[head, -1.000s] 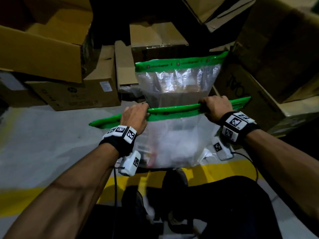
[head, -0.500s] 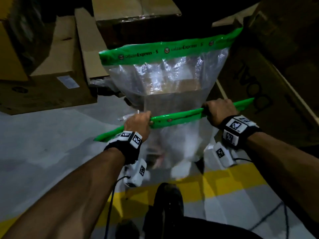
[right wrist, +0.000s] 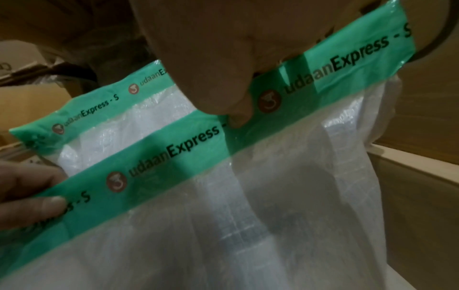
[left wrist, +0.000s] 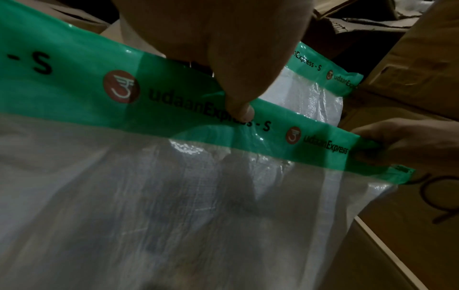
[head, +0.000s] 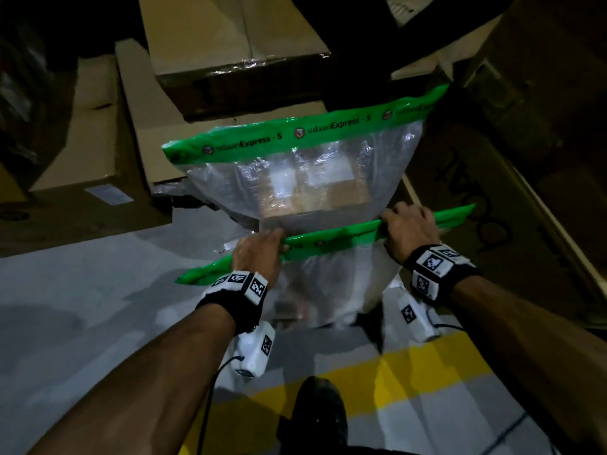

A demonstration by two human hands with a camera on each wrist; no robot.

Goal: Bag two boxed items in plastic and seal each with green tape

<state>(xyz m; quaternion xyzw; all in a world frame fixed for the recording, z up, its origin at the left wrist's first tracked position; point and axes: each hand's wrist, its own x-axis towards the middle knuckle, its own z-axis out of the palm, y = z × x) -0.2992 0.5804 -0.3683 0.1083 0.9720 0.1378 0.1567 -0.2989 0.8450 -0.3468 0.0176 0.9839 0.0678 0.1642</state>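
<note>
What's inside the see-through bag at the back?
The back bag holds a brown cardboard box with pale patches on top. The crinkly plastic blurs it, and the front bag hides its lower part.

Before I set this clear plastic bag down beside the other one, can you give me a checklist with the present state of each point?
1. Left hand grips the near clear plastic bag's green printed tape strip: ok.
2. Right hand grips the same strip: ok.
3. Tape seal unbroken between the hands: ok; beyond them, cannot tell.
4. Contents of the near clear plastic bag identifiable as a box: cannot tell, blurred.
5. Far taped clear plastic bag sealed, brown cardboard box inside: ok.
6. Grey floor beneath the near bag free: cannot tell.
</note>
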